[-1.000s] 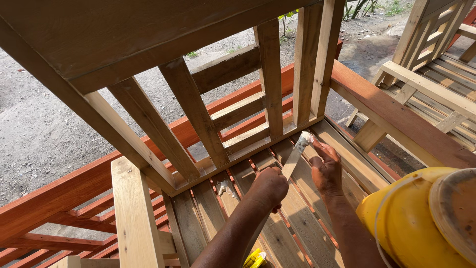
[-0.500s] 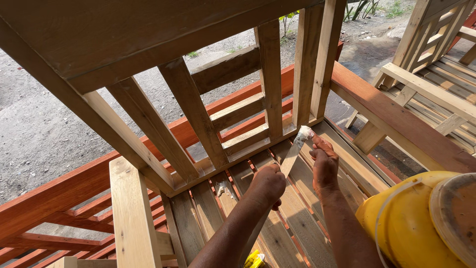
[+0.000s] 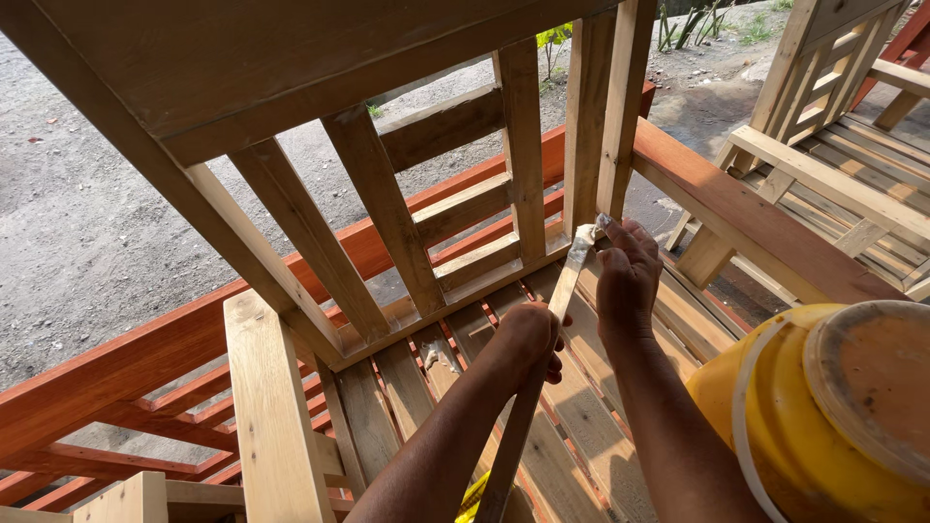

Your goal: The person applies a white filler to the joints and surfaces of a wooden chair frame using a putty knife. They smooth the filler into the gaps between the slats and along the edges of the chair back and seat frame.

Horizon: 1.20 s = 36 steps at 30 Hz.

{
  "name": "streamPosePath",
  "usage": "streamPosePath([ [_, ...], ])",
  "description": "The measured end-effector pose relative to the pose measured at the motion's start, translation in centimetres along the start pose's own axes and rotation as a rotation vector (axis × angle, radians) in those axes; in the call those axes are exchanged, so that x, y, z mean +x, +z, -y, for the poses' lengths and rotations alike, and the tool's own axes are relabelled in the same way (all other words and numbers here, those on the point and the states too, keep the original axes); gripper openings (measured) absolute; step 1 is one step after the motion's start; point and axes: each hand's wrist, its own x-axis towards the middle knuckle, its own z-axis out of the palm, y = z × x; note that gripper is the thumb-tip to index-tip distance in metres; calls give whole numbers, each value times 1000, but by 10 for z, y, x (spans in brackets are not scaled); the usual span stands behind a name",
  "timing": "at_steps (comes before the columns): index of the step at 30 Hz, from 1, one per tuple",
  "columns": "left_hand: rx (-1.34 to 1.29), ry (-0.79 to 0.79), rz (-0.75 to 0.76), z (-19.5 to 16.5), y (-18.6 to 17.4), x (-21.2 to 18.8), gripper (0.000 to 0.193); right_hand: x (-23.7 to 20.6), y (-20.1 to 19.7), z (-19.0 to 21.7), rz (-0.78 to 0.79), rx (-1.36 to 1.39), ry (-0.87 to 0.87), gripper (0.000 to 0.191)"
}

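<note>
While the left hand point(image 3: 528, 339) is closed around a long thin wooden stick point(image 3: 552, 339) near the middle of the frame, the right hand point(image 3: 628, 276) pinches the upper end of the same stick with its fingertips. This stick runs from the lower middle up toward the base of the chair back point(image 3: 387, 208), above the seat slats point(image 3: 581, 426). At the lower right stands a yellow bucket point(image 3: 775, 436), just beside the right forearm.
</note>
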Motion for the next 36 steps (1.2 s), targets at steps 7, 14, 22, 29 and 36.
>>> streamPosePath([
  [7,-44,95,11,-16,6,-27,32,3,16,54,-19,-224,-27,49],
  [14,-97,222,-3,-27,19,-63,33,-13,14,99,87,88,202,61],
  [22,-79,255,-34,-49,44,-111,31,-37,-4,175,204,210,194,42],
  [29,-22,274,-94,-64,77,-133,32,-26,-44,236,274,223,303,29],
  [36,-73,306,-171,-74,97,-124,33,14,-88,261,567,307,399,30],
])
